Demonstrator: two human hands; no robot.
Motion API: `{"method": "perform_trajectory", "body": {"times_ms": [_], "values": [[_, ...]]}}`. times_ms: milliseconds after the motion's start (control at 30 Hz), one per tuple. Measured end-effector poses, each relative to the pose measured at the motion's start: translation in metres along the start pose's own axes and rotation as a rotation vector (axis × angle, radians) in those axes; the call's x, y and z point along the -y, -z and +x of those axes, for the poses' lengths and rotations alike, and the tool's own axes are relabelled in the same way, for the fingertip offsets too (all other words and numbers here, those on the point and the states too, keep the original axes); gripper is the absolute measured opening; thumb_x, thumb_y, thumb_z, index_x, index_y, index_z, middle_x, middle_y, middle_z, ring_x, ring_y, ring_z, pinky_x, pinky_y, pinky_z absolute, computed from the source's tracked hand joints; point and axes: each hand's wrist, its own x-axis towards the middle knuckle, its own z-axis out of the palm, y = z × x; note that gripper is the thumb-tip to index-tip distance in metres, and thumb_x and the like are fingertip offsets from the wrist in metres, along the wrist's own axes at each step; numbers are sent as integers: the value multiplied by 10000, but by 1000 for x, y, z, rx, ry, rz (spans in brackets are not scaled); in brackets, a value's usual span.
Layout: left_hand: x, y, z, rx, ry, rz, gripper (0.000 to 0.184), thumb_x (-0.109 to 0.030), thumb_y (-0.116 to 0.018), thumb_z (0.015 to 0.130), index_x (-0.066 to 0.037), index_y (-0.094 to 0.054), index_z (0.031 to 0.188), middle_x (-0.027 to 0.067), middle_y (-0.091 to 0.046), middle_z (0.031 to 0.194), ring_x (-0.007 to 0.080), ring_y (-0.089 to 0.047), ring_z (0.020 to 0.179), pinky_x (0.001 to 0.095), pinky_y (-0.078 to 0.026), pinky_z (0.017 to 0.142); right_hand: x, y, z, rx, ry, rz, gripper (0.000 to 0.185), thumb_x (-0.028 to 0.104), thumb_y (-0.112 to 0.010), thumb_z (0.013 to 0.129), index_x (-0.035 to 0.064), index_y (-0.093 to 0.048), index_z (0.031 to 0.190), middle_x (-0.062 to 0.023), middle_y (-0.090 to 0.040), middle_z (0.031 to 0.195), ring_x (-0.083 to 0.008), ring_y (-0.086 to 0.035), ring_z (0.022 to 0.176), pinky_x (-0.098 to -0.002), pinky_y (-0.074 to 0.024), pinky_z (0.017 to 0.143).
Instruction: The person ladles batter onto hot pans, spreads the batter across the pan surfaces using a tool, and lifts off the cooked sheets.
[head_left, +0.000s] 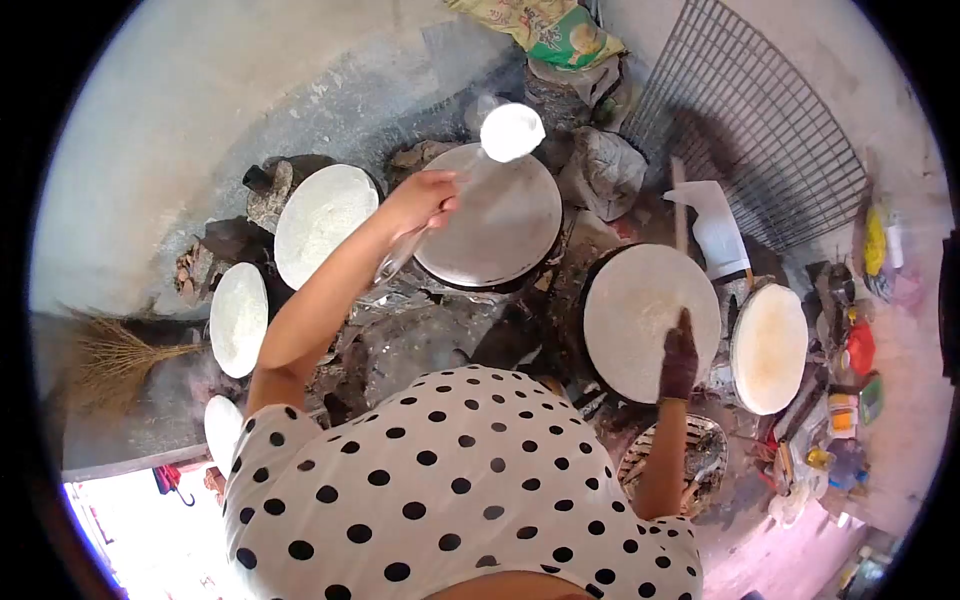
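Observation:
My left hand (425,200) is closed around the handle of a ladle, raised over the back griddle (490,225). White batter fills the ladle bowl (511,132), held near the griddle's far edge; the thin handle is blurred. That griddle's round surface looks greyish, with only a thin pale film on it. To the right, my right hand (679,358) wears a dark glove. Its fingers stretch out flat over a pale round flatbread (640,320) that covers another griddle; whether they press on it I cannot tell.
More pale rounds lie at the left (325,225) and at the right (770,350). A wire rack (750,120) leans on the wall. A basket (705,460) stands by my right forearm, a straw broom (125,350) at far left. Sacks (605,170) sit behind the griddles.

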Motion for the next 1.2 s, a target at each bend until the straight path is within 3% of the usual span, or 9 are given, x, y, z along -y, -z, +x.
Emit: {"method": "perform_trajectory", "body": {"times_ms": [33, 133, 267, 433, 700, 800, 867, 1100, 1200], "values": [[15, 5, 22, 60, 40, -207, 172, -122, -482, 944, -5, -543, 1054, 0, -474, 671, 79, -400, 485, 231, -280, 426, 28, -14, 2, 87, 5, -79, 456, 145, -533, 929, 33, -462, 1366, -119, -518, 1358, -244, -479, 1259, -334, -353, 1066], [61, -4, 68, 134, 119, -314, 112, -135, -489, 945, -33, -530, 925, 0, -464, 661, 90, -396, 489, 231, -282, 428, 88, -55, 0, 120, 277, -388, 419, 123, -611, 856, 157, -572, 1272, -57, -547, 1327, -252, -593, 1064, -343, -483, 901], [117, -23, 108, 168, 112, -179, 271, -143, -477, 962, -25, -529, 1200, -11, -465, 662, 89, -391, 478, 236, -288, 425, 99, -106, 1, 367, -18, -794, 466, 351, -544, 900, 242, -467, 1346, -103, -597, 924, -314, -637, 852, -412, -523, 728], [157, -27, 124, 44, 17, -45, 270, -180, -457, 955, -51, -606, 1139, 33, -521, 641, 122, -476, 485, 285, -371, 449, 76, -145, -21, 295, -18, -694, 491, 349, -542, 894, 281, -438, 1369, -110, -594, 902, -327, -635, 743, -466, -509, 626], [181, 19, 163, -209, -614, 890, 455, -159, -476, 868, -127, -511, 1320, 139, -667, 827, 291, -652, 698, 437, -496, 601, 66, -224, -77, -130, 169, -345, 446, 233, -556, 910, 122, -497, 1338, -180, -653, 977, -353, -641, 834, -448, -519, 695], [155, 32, 145, -222, -403, 1192, 456, -166, -519, 860, -129, -511, 1314, 144, -645, 831, 334, -631, 716, 440, -491, 623, 82, -278, -53, -67, -181, -400, 456, 276, -585, 884, 182, -529, 1327, -182, -640, 1124, -340, -636, 937, -383, -502, 819], [143, 53, 135, -254, -363, 1217, 499, -146, -524, 846, -131, -472, 1342, 152, -651, 851, 334, -637, 741, 441, -490, 633, 87, -317, -23, 46, -455, -241, 452, 310, -593, 872, 177, -555, 1302, -184, -636, 1137, -356, -624, 983, -389, -485, 852], [97, 121, 34, -735, -545, 742, 457, -179, -516, 897, -179, -475, 1353, 161, -647, 829, 344, -634, 746, 444, -481, 631, 98, -314, -64, -186, -297, -3, 453, 338, -566, 901, 113, -539, 1293, -163, -684, 1011, -260, -658, 883, -385, -514, 762], [120, 133, 13, -657, -437, 649, 432, -203, -508, 940, -178, -472, 1369, 191, -613, 793, 326, -589, 627, 397, -464, 594, 98, -342, -39, 5, -335, -206, 445, 309, -532, 908, 132, -523, 1317, -160, -684, 1000, -273, -660, 877, -373, -521, 758]]}}
